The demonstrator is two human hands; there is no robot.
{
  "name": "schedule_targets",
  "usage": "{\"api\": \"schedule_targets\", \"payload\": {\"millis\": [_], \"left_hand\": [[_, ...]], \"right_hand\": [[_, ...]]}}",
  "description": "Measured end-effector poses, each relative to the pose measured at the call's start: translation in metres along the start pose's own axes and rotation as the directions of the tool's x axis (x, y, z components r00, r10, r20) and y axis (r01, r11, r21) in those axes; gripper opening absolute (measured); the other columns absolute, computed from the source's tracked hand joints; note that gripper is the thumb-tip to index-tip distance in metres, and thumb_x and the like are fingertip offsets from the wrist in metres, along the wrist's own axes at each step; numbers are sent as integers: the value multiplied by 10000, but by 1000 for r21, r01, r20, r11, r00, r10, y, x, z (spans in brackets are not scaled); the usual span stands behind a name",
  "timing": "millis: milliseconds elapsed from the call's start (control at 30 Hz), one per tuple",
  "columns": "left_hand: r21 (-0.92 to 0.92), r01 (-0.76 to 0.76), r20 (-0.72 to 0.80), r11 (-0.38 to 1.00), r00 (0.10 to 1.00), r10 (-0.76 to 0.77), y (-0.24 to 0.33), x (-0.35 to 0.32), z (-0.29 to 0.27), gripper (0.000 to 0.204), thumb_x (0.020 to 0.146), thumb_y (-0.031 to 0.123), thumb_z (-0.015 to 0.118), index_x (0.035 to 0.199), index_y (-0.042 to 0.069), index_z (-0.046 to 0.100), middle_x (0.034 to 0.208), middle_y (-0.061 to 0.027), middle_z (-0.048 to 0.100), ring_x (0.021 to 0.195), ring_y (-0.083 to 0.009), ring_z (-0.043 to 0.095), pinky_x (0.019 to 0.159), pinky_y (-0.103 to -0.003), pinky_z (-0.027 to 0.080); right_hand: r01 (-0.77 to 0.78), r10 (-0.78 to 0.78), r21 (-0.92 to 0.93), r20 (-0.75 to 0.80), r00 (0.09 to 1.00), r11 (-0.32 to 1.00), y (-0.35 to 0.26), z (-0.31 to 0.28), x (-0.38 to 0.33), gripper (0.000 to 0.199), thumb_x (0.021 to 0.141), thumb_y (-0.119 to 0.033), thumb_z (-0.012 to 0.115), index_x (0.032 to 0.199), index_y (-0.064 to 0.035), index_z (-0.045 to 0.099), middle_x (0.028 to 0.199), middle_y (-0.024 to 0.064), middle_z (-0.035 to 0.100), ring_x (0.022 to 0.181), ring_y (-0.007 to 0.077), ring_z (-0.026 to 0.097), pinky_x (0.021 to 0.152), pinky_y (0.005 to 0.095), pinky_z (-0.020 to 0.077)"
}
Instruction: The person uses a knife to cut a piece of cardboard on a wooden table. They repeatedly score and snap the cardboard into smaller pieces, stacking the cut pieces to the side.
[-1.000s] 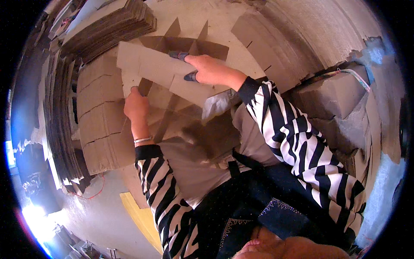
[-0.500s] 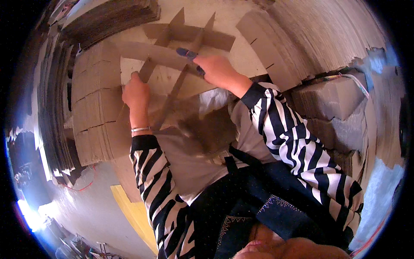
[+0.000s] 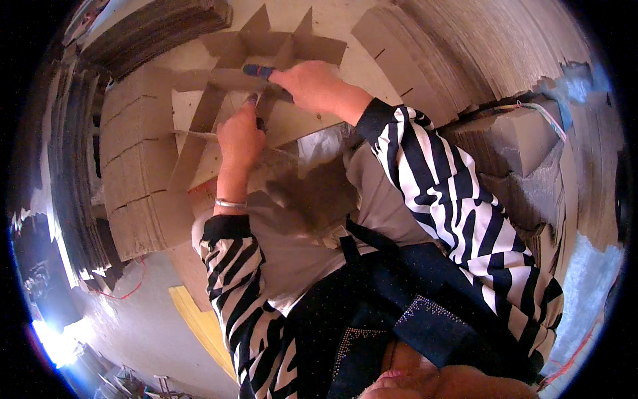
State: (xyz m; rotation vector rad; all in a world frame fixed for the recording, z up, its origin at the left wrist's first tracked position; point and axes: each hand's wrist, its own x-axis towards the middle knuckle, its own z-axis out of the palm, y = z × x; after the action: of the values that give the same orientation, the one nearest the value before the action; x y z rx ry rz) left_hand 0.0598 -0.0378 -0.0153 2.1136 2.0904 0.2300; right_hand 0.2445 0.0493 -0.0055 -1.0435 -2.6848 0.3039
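A grid of slotted brown cardboard strips stands on edge on the pale wooden table top before me. My right hand grips its long cross strip near a crossing, dark covers on its fingertips. My left hand is closed, lower and to the left, on a thin cardboard strip seen nearly edge-on. That strip lies across the near ends of the lengthwise strips. The fingers partly hide where it meets them. Farther back, another cross strip joins the upright pieces.
Slotted cardboard stacks stand at the left, far left and right. More cardboard bundles lie below the right stack. A crumpled clear plastic piece hangs at the table's near edge. A yellow board lies lower left.
My left hand has moved right and slightly up, and a near strip now shows across the lengthwise ones. My right hand has shifted left and up. The grid appears slightly farther left and up.
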Motion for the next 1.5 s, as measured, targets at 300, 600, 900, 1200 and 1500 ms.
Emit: {"api": "schedule_targets", "payload": {"millis": [300,600,900,1200,1500], "left_hand": [[41,-58,-15,997,998,58,-10,-3,13,390,749,43,592,1130,110,550,843,-139,686,832,-372,658,747,-515,466],[-27,-179,12,984,984,179,-8,-5,9,380,720,41,602,1093,88,547,903,-173,661,865,-385,633,728,-503,485],[158,27,-358,987,933,32,-57,62,-5,385,756,79,656,1124,146,563,960,-77,669,939,-312,646,736,-464,494],[283,69,-118,957,992,-37,-51,64,-10,398,784,157,663,1172,177,578,993,-68,681,941,-294,657,755,-470,488],[105,300,46,948,951,-306,-174,-9,-63,374,817,243,575,1150,78,616,1015,-199,673,874,-401,643,720,-481,503]], "right_hand": [[-16,14,-40,-49,999,999,-15,-4,-17,371,755,-99,635,1118,-146,573,779,109,663,765,353,661,615,488,507],[-11,8,-46,-59,998,999,20,38,-39,360,733,-49,619,1082,-133,585,819,115,650,797,354,640,635,472,502],[21,-16,34,-154,988,999,25,27,-50,377,730,-33,614,1095,-125,585,870,119,633,844,361,617,685,479,493],[-162,161,9,79,984,987,4,20,-30,342,745,-99,637,1084,-133,602,877,124,642,860,365,629,686,511,495],[-501,510,102,-105,854,859,55,4,-15,287,804,-151,542,1055,-74,659,874,180,664,885,380,623,749,463,493]]}}
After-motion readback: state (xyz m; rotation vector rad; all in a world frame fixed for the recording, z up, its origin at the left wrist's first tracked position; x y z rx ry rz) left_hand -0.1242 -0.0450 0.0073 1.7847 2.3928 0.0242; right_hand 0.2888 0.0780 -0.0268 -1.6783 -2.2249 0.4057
